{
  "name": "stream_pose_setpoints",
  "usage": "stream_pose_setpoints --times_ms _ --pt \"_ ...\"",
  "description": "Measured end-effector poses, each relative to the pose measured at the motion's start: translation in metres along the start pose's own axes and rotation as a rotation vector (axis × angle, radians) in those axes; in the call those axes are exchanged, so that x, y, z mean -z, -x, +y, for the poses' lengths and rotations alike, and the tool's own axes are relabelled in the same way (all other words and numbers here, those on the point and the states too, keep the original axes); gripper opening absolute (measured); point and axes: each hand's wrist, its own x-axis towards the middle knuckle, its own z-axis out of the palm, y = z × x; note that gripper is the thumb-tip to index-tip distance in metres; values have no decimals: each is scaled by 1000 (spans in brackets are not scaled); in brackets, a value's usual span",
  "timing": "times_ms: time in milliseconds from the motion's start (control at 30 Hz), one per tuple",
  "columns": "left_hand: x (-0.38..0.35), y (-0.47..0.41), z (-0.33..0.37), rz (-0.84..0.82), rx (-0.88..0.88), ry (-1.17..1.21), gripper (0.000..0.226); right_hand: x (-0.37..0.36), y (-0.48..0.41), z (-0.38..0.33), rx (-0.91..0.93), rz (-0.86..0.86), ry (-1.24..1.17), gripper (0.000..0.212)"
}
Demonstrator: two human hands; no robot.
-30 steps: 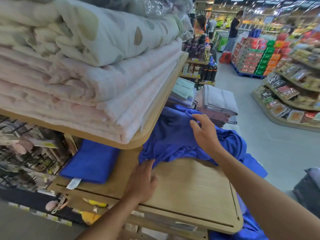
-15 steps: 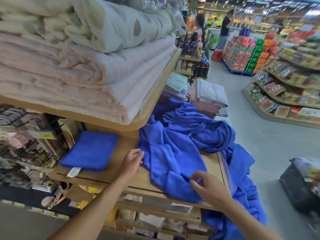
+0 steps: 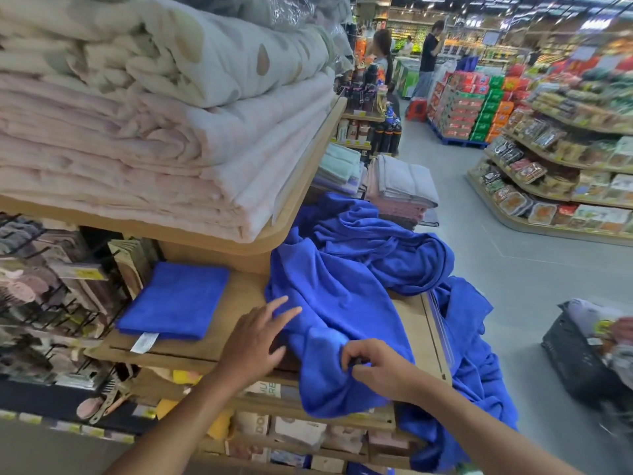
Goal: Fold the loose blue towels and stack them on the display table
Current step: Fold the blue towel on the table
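The right hand is curled on a bunch of blue cloth, pinching the near part of the loose blue towels close to the front edge of the desk, likely to find a hem or corner from which to draw one towel out flat. At its nine o'clock the left hand is open, fingers spread and straight, fingertips reaching the left border of the same cloth (whether they press it or only hover, I cannot tell). It looks placed to pin or smooth that side while the other hand pulls.

From the hands toward twelve and one o'clock the towels lie in a rumpled heap across the right half of the desk. One flap hangs over the front edge at six o'clock and more spills off the right end toward the floor at four o'clock. Nothing in this heap is folded yet.

At nine to ten o'clock of the left hand, well apart from the heap, one folded blue towel lies flat on the desk, its white label at the near edge. I judge it the start of the stack, with bare wood left between for folding.

Above, from ten to twelve o'clock, the upper shelf carries thick pale quilts. Beyond the heap at one o'clock sit stacked grey and pink towels
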Motion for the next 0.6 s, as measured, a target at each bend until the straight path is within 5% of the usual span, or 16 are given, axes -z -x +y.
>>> stream_pose_setpoints --times_ms 100,267,433,600 --pt "10 14 10 -139 -137 44 75 4 13 5 -54 -34 -99 29" --pt "11 33 48 -322 95 594 82 -6 23 9 -92 104 -342 16" --pt "9 29 59 -154 -115 348 61 -14 25 5 -108 109 -494 25" --pt "29 28 62 -89 -99 511 19 -11 27 11 -179 140 -412 13"
